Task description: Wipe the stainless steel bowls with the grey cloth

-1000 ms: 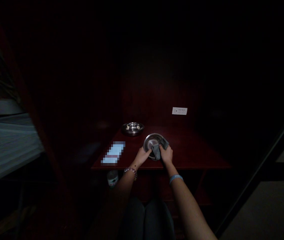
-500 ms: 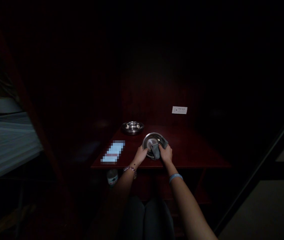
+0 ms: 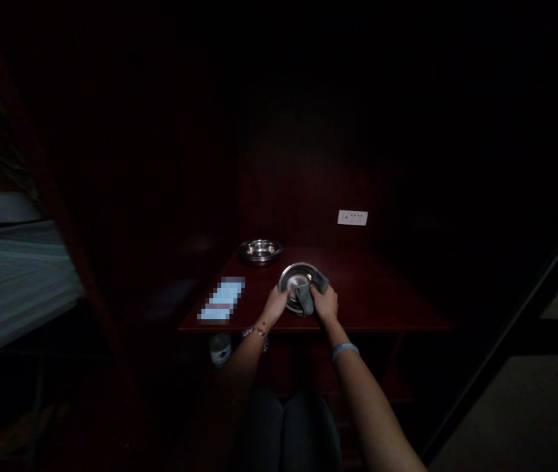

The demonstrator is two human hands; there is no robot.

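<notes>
A shiny steel bowl (image 3: 286,278) is held tilted above the front part of the dark red desk (image 3: 367,295), its inside facing me. My left hand (image 3: 275,307) grips the bowl's near left rim, thumb over the edge. In my right hand (image 3: 326,304) is a grey cloth (image 3: 304,300), pressed at the bowl's right side, with part of it hanging inside the bowl. The right fingers behind the cloth and rim are hidden. Farther back on the left stands a stack of steel bowls (image 3: 260,252); how many is unclear.
A blurred-out bright phone-like rectangle (image 3: 222,300) lies at the desk's left. Below the desk edge there is a plastic bottle (image 3: 220,349). A white power socket (image 3: 352,217) sits on the back wall. Dark panels enclose the left and right sides.
The bowl has shifted very slightly left and down in both hands. The cloth has moved a little with my right hand. The bowl stack has stayed where it was.
</notes>
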